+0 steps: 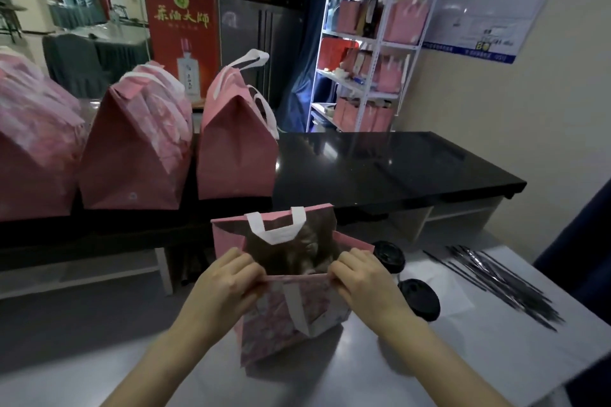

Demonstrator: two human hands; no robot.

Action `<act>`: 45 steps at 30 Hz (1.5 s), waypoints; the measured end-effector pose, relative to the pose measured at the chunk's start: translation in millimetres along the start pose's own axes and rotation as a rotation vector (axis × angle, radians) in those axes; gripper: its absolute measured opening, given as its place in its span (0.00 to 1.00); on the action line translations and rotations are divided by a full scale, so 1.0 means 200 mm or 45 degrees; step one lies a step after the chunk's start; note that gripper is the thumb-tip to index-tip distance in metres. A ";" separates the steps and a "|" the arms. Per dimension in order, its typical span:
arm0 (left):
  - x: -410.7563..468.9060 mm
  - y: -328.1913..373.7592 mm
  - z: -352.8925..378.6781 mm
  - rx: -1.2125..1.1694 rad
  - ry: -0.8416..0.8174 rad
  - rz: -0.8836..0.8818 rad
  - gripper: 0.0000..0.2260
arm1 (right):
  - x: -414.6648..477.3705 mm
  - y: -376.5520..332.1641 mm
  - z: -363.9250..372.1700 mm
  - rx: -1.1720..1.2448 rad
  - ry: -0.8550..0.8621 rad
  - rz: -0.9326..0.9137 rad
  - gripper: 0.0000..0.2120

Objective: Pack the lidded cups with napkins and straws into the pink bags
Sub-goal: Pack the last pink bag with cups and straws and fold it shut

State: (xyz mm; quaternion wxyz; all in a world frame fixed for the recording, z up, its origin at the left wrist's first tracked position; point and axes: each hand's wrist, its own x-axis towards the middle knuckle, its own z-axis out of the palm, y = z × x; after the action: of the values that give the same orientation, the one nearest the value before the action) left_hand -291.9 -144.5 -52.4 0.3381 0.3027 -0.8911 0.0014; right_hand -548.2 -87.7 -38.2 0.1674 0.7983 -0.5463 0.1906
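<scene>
Step in hand, as I am judging it: spreading the mouth of the pink bag point(291, 317) ready for loading. The next move is calling for one hand to let go of the rim and take a cup, while the other is holding the mouth wide enough for the lid to pass.

Beyond the left hand point(228, 277), and off to its left, closed pink bags point(132, 149) are standing in a row on the black counter point(396, 168). The left hand is pinching the bag's near rim at the left corner, fingers curled over the edge, forearm reaching in from below. Between the two hands the bag is standing upright on the grey table point(363, 373). Something brown is showing inside; I am unable to identify it. The right hand point(363, 277) is pinching the same rim at the right corner, knuckles up, mirroring the left.

Just right of the right hand, two lidded cups point(420, 299) with black lids are waiting outside the bag. Farther right of that hand, dark straws point(502, 284) are lying loose.
</scene>
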 end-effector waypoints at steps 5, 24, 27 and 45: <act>0.07 0.05 0.10 0.040 -0.020 -0.084 0.11 | -0.01 0.19 0.05 0.058 0.017 -0.125 0.12; 0.14 0.70 0.25 0.371 0.234 -0.836 0.09 | -0.32 0.81 0.04 0.540 0.007 -0.046 0.19; 0.18 0.71 0.27 0.435 0.256 -0.817 0.08 | -0.42 0.94 0.10 0.365 -0.419 0.090 0.27; 0.15 0.61 0.22 0.539 -0.560 -0.736 0.50 | -0.45 1.02 -0.08 0.322 -0.762 0.089 0.40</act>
State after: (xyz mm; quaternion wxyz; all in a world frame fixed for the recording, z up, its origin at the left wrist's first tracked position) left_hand -401.8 -70.4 -43.4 0.0568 0.5960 -0.8006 0.0249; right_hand -769.9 -77.9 -55.6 -0.1075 0.8142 -0.5702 0.0194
